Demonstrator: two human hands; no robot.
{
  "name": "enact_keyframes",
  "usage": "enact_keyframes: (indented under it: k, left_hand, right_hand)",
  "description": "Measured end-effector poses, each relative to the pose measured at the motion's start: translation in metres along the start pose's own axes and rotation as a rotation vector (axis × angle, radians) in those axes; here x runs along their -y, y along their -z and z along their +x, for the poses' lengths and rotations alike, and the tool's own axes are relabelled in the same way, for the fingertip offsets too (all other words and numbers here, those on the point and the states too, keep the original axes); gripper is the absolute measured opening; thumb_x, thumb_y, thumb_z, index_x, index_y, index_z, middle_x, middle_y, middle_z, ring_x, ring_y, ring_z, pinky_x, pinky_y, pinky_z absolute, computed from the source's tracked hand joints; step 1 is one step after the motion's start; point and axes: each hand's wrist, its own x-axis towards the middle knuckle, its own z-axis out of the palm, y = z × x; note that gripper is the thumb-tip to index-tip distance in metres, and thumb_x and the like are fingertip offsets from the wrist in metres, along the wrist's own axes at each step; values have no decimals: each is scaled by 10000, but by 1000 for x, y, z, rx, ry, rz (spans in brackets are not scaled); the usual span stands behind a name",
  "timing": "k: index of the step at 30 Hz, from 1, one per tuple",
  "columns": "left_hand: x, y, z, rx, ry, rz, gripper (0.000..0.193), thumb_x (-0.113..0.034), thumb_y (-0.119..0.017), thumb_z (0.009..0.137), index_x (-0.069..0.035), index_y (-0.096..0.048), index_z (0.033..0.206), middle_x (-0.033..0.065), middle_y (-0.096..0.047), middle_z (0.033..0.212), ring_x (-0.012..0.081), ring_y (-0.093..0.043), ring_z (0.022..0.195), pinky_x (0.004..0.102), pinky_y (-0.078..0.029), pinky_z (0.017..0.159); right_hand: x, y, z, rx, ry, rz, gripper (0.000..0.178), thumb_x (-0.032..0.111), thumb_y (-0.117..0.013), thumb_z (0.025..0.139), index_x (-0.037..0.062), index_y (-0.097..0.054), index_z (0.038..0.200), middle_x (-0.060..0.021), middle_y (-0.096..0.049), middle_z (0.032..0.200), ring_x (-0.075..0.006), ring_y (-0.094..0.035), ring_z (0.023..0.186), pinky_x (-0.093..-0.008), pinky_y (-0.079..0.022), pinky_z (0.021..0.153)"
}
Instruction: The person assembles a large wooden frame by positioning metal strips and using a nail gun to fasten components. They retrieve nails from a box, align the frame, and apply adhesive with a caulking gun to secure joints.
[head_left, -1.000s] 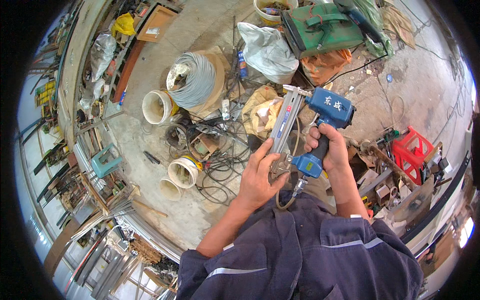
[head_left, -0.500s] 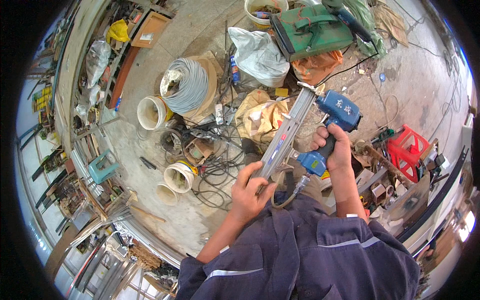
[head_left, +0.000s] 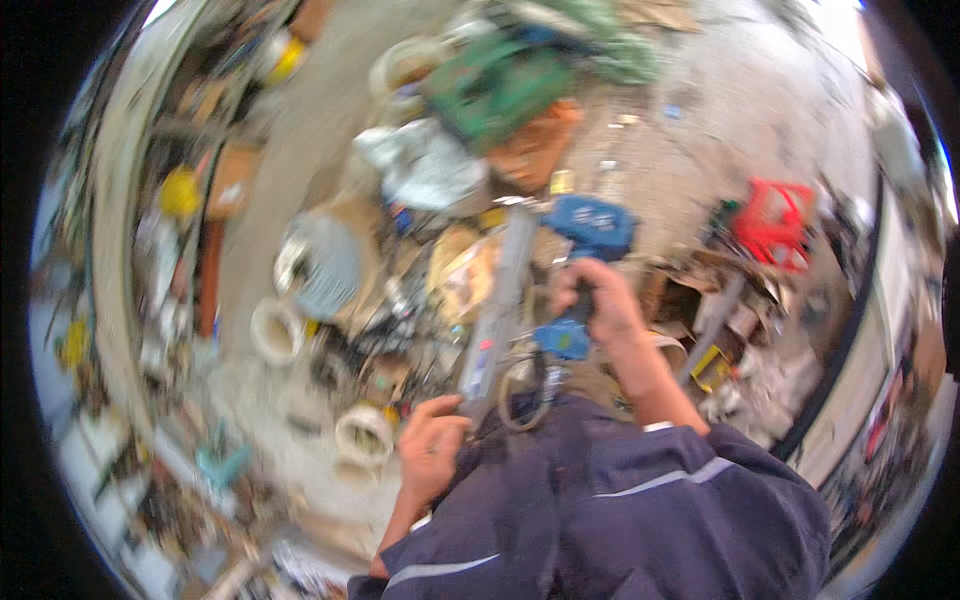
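Note:
Motion blurs the whole view. A blue air nail gun (head_left: 590, 226) with a long grey magazine (head_left: 505, 290) is in front of my body. My right hand (head_left: 600, 305) is wrapped round its dark handle, between the blue head and the blue base. At the magazine's lower end, my left hand (head_left: 432, 445) has bent fingers on the metal; the exact finger contact is smeared. A hose (head_left: 520, 425) loops from the gun's base next to my jacket.
On the floor ahead lie a coil of grey cable (head_left: 325, 262), white buckets (head_left: 362, 435), a white sack (head_left: 425, 168) and a green case (head_left: 495, 88). To the right are a red plastic stool (head_left: 775, 222) and piled scraps. Shelving (head_left: 130, 250) lines the left.
The view has swung, so the surroundings have shifted. The nail gun now points more upright and sits farther left. My left hand has slid down to the magazine's lower end.

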Motion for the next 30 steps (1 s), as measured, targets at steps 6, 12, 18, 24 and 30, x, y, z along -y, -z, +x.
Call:
enact_keyframes:
  k: [6,12,18,24,30]
  left_hand:
    - [37,-51,101,132,184,-590,555,-445,-357,1078,0,-485,1383,157,-590,1304,260,-561,1192,393,-425,1014]
    - [-18,-133,115,777,254,-753,738,-591,-317,1044,-2,-368,1485,207,-488,1426,316,-481,1292,444,-406,1051]
    - [-73,-219,2,1084,290,-746,755,-578,-258,1051,57,-360,1446,237,-500,1382,328,-560,1197,482,-464,1032]
    - [-32,-302,-83,1241,429,-575,674,-533,-249,1070,9,-489,1390,177,-587,1335,271,-611,1138,394,-497,986]
    - [27,-335,-179,1349,588,-419,595,-489,-338,1069,14,-550,1306,155,-657,1200,265,-644,1080,402,-518,940]
  right_hand:
    - [-42,17,-75,-93,414,59,153,154,-639,884,18,-614,817,-94,-628,693,-202,-632,626,-362,-549,631]
    - [-101,33,-211,-279,692,137,94,69,-655,862,-19,-627,877,-102,-643,738,-193,-644,645,-361,-555,628]
    - [-171,11,-350,-696,933,-12,72,70,-662,826,2,-648,806,-76,-652,689,-161,-642,620,-320,-535,616]
    - [-225,73,-394,-1003,992,101,139,122,-649,822,4,-634,750,-67,-638,650,-160,-604,552,-318,-502,566]
    - [-318,136,-432,-1051,997,338,92,71,-647,828,-8,-627,783,-76,-629,647,-165,-602,547,-315,-505,553]
